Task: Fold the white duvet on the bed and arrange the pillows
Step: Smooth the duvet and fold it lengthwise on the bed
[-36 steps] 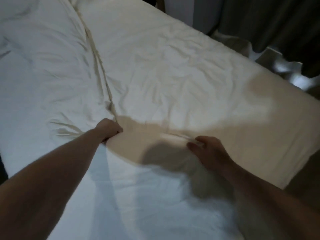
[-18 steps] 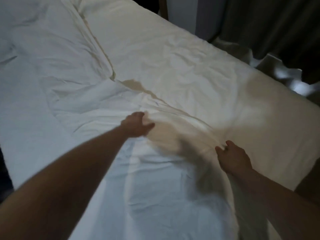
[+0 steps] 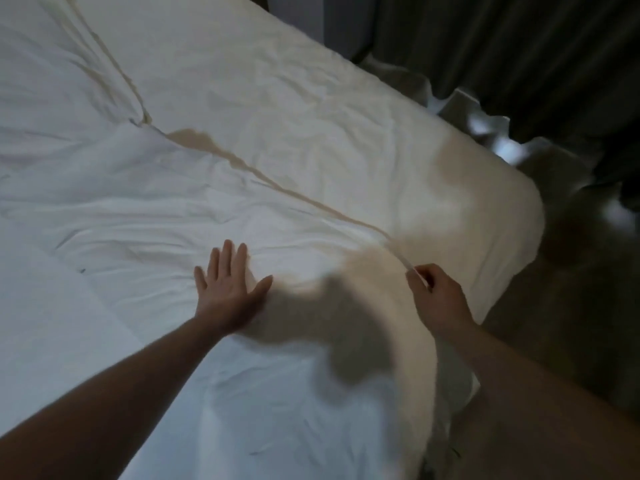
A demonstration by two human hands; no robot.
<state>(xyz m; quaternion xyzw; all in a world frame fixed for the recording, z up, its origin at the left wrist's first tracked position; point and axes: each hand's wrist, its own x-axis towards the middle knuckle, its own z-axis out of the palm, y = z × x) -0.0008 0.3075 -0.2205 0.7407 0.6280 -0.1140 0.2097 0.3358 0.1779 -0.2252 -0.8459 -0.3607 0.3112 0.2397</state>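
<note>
Creased white duvet (image 3: 145, 209), left hand (image 3: 227, 291) flat and spread on it, right hand (image 3: 438, 299) pinching its thin edge, far curtain (image 3: 519, 46) dim, blurred.

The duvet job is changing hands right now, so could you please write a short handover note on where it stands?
Left hand: open, fingers spread, pressing flat on the duvet.
Right hand: pinching the duvet's edge near the bed's right side.
Duvet: lies wrinkled across the near and left part of the bed, its edge running diagonally from upper left to the right hand. The sheet beyond it is uncovered.
Done: the duvet is partly drawn over on itself, by the look of it.
Left: smooth and finish the fold, then arrange the pillows; none are in view.
Curtain hangs on the far right.
</note>
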